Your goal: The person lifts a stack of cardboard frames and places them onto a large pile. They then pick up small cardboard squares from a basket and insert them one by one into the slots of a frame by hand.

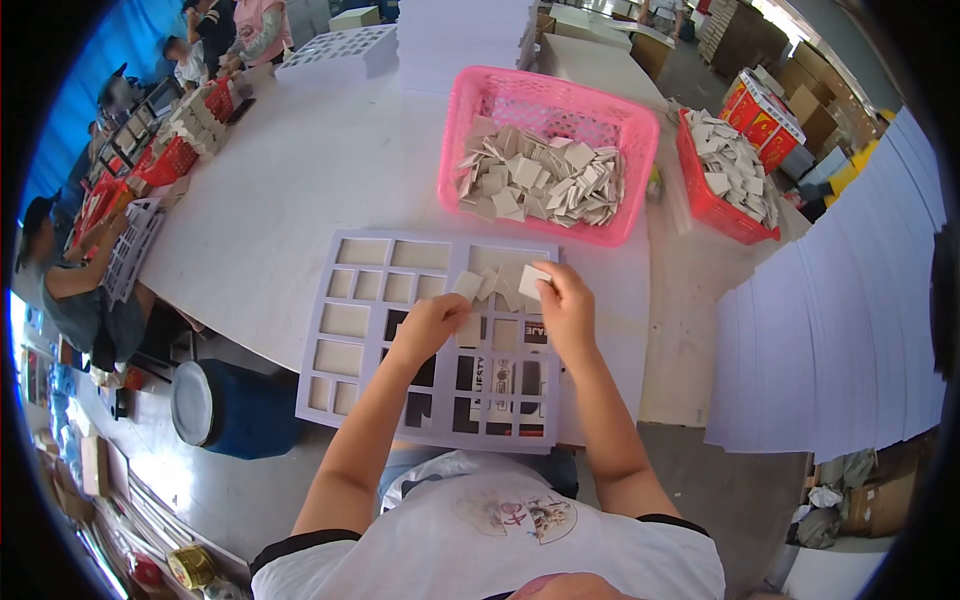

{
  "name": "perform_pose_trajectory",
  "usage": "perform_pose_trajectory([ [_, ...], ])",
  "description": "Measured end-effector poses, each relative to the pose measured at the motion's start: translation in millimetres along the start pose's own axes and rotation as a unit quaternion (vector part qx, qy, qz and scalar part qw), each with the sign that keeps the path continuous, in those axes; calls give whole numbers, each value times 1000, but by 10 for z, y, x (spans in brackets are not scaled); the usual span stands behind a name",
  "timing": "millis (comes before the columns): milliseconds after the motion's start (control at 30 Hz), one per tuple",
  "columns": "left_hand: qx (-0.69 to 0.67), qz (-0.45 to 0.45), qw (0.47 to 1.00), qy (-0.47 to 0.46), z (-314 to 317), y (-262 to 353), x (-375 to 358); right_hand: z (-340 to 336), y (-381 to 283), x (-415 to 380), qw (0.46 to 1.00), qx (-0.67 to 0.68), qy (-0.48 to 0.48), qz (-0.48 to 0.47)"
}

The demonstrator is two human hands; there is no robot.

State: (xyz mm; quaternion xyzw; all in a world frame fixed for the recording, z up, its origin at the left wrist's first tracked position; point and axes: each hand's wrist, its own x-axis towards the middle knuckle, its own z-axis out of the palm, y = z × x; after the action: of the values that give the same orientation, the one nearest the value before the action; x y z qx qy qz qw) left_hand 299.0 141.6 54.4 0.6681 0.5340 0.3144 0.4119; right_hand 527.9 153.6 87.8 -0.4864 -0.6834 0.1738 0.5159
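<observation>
A white frame sheet (312,345) with many rectangular cut-outs lies on the table before me. Grey-beige board fills the cut-outs on its left side; black and white printing shows through several at the lower right. My left hand (437,325) is over the middle of the sheet, fingers pinched at a small cardboard square (469,331). Between thumb and fingers, my right hand (568,310) grips a paler cardboard square (533,281) above the upper right part. Loose cardboard squares (492,284) lie in a small heap between both hands.
Beyond the sheet stands a pink basket (447,150) of cardboard squares; a red basket (720,222) of them is to its right. White sheets (830,330) are stacked at right, another stack (465,45) behind. A blue barrel (240,408) stands lower left. Several people work at far left.
</observation>
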Motion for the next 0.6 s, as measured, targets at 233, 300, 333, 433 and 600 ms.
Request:
perform_pose_trajectory([
  [233,50,40,998,23,119,60,11,-297,367,-347,932,150,-110,311],
  [300,67,44,996,27,127,96,3,-252,495,-460,941,131,-123,287],
  [333,81,49,995,25,132,93,4,-238,546,-500,945,121,-130,274],
  [433,123,67,990,23,143,41,14,-222,512,-509,947,107,-137,269],
  [600,158,54,984,58,216,101,-57,-123,605,-622,985,28,-98,142],
])
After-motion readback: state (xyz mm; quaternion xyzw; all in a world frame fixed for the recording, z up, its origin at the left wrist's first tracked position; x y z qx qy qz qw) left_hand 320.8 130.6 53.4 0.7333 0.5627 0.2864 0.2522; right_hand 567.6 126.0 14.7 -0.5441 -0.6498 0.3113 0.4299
